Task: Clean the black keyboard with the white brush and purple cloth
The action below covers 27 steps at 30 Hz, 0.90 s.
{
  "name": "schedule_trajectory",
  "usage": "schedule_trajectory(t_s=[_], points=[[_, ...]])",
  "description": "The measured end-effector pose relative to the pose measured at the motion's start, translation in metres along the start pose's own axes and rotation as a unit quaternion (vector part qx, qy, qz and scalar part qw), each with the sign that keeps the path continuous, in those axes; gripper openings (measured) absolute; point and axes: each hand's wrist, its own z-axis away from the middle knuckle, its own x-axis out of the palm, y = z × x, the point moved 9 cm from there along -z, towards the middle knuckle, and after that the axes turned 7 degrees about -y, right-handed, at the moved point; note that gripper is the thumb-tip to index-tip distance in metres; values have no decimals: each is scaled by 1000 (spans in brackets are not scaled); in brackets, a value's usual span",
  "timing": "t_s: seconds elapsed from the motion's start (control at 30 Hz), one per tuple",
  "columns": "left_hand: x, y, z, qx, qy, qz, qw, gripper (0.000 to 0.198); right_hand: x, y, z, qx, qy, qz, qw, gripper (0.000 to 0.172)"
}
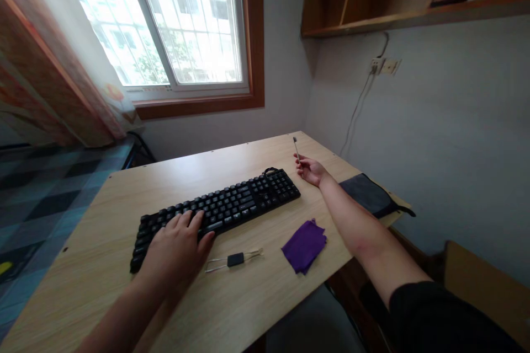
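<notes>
A black full-size keyboard (244,198) lies at a slant on the wooden table. My left hand (178,242) rests on its left part, fingers stretched over the keys and thumb apart near the front edge. Beyond the keyboard's right end, my right hand (308,170) is closed round the handle of a toothbrush (296,149), its dark bristle head pointing up, off the keys. In front of the keyboard lies a wire keycap puller (235,259) with a black middle. A folded purple cloth (304,245) is to its right.
A dark zip pouch (368,194) lies beneath my right forearm at the table's right edge. The wooden table (199,309) meets the wall near a cable (355,113) hanging from a socket. A checked bed (53,198) is at left, a wall shelf (372,22) above.
</notes>
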Motion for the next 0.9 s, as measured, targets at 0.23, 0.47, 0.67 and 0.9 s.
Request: schedule_trajectory(t_s=[0.23,0.47,0.67,0.9], points=[[3,3,1,-2,17,24,1000,62,4,2,-7,21,-19,-9,1000,36],[3,7,0,-3,7,31,999,59,9,7,-32,17,-20,0,1000,38],[-3,11,-1,-3,-6,33,999,60,7,1,-48,-33,13,49,998,38],[2,9,0,6,3,37,999,61,5,6,-59,-112,107,166,974,33]])
